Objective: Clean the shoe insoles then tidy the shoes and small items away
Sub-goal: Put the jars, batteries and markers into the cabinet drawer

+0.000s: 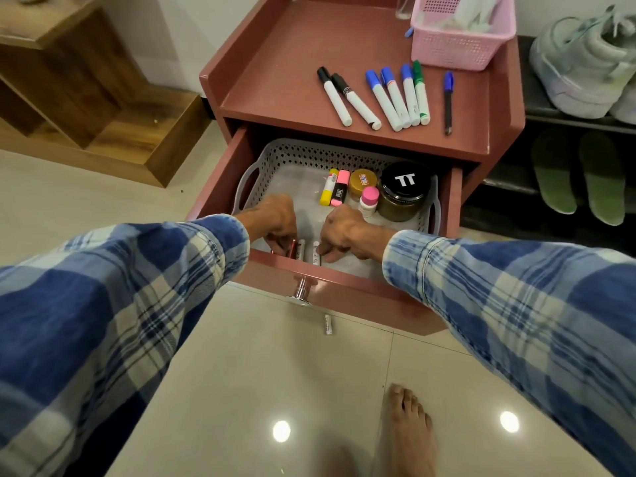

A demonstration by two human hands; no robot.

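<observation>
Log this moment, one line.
left hand: among batteries in grey basket | right hand: at white battery | floor: stray battery | markers: on cabinet top

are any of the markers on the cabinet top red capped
No, the markers on the cabinet top show only black, blue and green caps.

Open drawer (344, 294) holds a grey basket (292, 153). Left hand (275, 222) and right hand (347, 232) reach into its near end, fingers curled down at several batteries (300, 250) (grip unclear). One loose battery (328, 324) lies on the floor (275, 373) below the drawer front. Markers (383, 102) lie side by side on the counter (275, 63).
</observation>
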